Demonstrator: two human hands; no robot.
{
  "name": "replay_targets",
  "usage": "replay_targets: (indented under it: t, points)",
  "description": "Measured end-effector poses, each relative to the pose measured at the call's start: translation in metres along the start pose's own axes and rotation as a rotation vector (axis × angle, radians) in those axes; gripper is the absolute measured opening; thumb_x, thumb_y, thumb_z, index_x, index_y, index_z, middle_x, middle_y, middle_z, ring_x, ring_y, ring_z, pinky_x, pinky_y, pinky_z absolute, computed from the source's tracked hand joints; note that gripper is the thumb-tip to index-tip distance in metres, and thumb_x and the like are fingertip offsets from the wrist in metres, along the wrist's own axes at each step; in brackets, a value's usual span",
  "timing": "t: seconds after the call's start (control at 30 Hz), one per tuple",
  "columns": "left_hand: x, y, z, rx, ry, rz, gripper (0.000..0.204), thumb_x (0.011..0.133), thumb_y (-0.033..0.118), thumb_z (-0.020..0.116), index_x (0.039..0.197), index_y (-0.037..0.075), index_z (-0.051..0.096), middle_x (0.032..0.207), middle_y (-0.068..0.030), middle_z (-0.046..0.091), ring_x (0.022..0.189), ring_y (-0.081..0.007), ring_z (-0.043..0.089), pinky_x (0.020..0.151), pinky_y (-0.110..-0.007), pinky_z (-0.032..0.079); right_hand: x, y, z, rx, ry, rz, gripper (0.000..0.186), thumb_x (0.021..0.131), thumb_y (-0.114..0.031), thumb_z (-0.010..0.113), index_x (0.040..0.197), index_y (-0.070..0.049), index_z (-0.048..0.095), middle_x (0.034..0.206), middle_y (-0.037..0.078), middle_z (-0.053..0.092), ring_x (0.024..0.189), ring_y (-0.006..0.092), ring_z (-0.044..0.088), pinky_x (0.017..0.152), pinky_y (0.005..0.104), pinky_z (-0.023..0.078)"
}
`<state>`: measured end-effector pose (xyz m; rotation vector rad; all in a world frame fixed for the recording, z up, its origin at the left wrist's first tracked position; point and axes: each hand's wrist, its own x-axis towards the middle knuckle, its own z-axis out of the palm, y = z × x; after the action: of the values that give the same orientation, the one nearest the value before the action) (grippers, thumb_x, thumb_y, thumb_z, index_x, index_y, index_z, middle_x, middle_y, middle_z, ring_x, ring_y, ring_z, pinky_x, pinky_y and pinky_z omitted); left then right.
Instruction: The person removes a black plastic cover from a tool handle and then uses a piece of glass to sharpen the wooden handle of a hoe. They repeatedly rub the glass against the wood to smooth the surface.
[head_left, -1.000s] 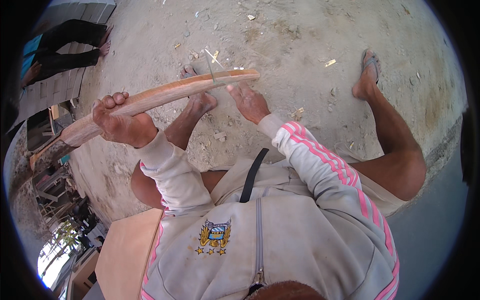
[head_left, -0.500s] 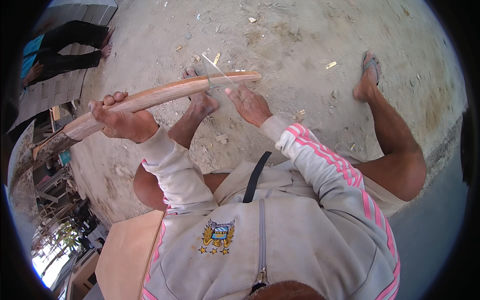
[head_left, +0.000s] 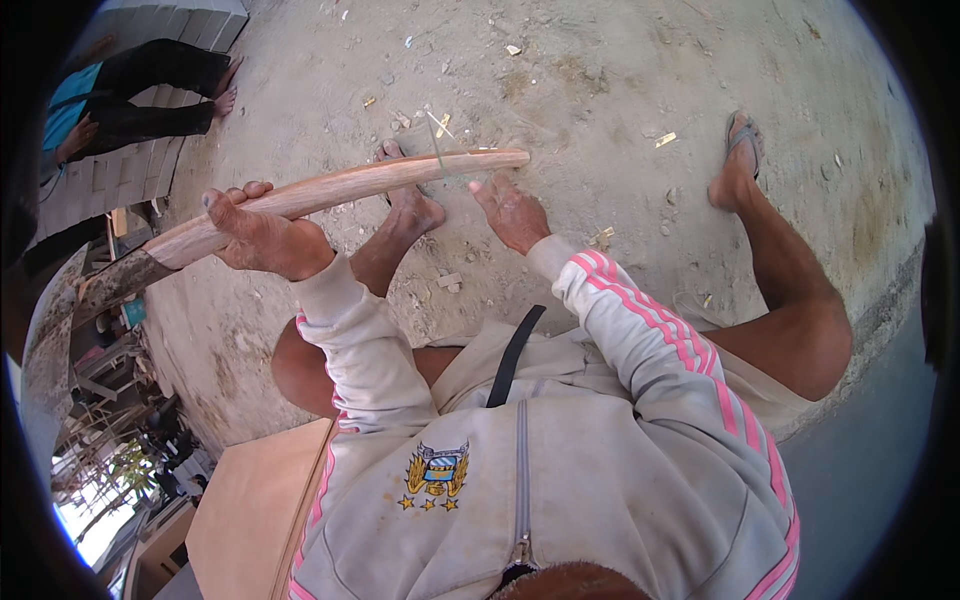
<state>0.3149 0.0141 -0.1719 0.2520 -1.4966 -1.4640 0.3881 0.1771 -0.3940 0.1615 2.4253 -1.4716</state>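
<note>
My left hand (head_left: 268,236) is wrapped round a pale reddish-brown wooden handle (head_left: 375,183), which slants across in front of me, its right end raised. At the left, the handle meets a dark, worn socket (head_left: 122,280) and a broad metal blade (head_left: 50,345) like a shovel's, partly cut off by the picture's rim. Close to the handle's right end, my right hand (head_left: 512,214) is closed on a clear piece of glass (head_left: 437,150). The glass stands across the handle with its edge against the wood. Its exact outline is hard to make out.
Sandy ground (head_left: 620,70) with small scraps lies ahead, and my feet stand apart on it. Another person's dark-trousered legs (head_left: 150,95) are at upper left. A light wooden panel (head_left: 255,500) sits by my left side, near stacked clutter (head_left: 160,430).
The handle and my left hand have shifted slightly right and down in the picture. My right hand has moved slightly right, and the glass now stands more upright across the wood.
</note>
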Motion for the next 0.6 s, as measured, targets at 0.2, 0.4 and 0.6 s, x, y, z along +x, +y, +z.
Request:
replay_targets:
  t: [0.2, 0.4, 0.6]
  points:
    - [0.011, -0.012, -0.006, -0.031, -0.001, 0.005, 0.042, 0.086, 0.03, 0.079, 0.088, 0.004, 0.046, 0.069, -0.0059, 0.051, 0.063, -0.0199, 0.056, 0.06, -0.036, 0.049, -0.012, -0.017, 0.004, -0.031, 0.039, -0.154, 0.07, 0.099, -0.066, 0.038, 0.114, -0.001, 0.056, 0.087, 0.027, 0.069, 0.083, 0.0486, 0.067, 0.072, 0.058, 0.051]
    - [0.011, -0.011, 0.004, -0.05, -0.071, -0.013, 0.053, 0.086, 0.035, 0.08, 0.105, 0.002, 0.043, 0.071, -0.0063, 0.051, 0.065, -0.0169, 0.057, 0.061, -0.031, 0.05, 0.016, 0.112, -0.003, 0.343, -0.074, 0.415, 0.082, 0.094, -0.077, 0.035, 0.117, -0.001, 0.053, 0.077, 0.014, 0.061, 0.059, 0.0333, 0.059, 0.057, 0.0457, 0.048]
    - [0.026, -0.032, 0.001, -0.057, -0.037, -0.064, 0.046, 0.092, 0.025, 0.074, 0.113, 0.0, 0.042, 0.072, -0.0071, 0.055, 0.06, -0.0166, 0.057, 0.059, -0.03, 0.049, -0.006, 0.083, -0.096, 1.254, -0.38, 0.476, 0.088, 0.095, -0.077, 0.034, 0.131, 0.002, 0.051, 0.075, 0.001, 0.048, 0.068, 0.0151, 0.05, 0.064, 0.0309, 0.045]
